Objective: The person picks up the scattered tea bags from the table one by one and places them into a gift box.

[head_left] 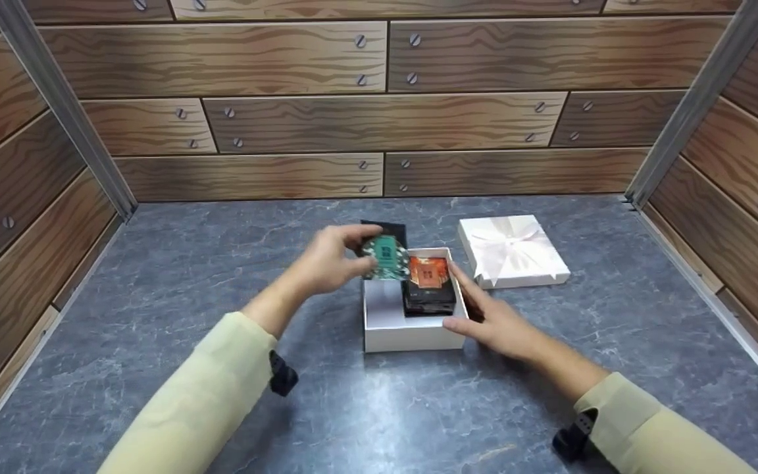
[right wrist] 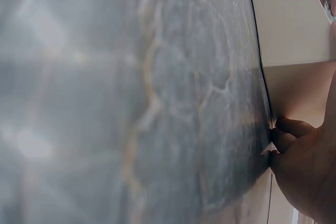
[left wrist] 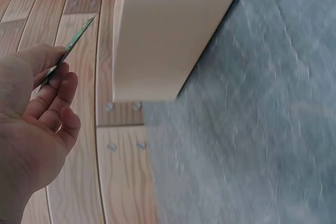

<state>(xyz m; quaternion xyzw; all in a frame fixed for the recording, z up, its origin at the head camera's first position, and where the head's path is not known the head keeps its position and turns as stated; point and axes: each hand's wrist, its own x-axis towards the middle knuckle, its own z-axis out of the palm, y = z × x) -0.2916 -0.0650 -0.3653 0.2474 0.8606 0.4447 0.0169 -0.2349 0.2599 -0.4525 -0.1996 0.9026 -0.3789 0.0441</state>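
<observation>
Between thumb and fingers, my left hand (head_left: pixel 334 260) pinches a thin green packet (head_left: pixel 387 257) over the back left of an open white box (head_left: pixel 412 339). Edge-on, the flat packet (left wrist: pixel 73 40) shows in the left wrist view. My right hand (head_left: pixel 501 326) holds the box's right side, thumb at the rim near the front corner and fingers along the outer wall. Inside the box, on its right, lies a stack of dark packets with an orange packet (head_left: pixel 429 272) on top. A black flat piece (head_left: pixel 392 230) shows behind the green packet; what it rests on is hidden.
A white lid (head_left: pixel 514 250) with a pale ribbon bow lies on the grey marbled table (head_left: pixel 221 395), right of and behind the box. Wood-patterned walls (head_left: pixel 287 122) enclose the table at the back and both sides.
</observation>
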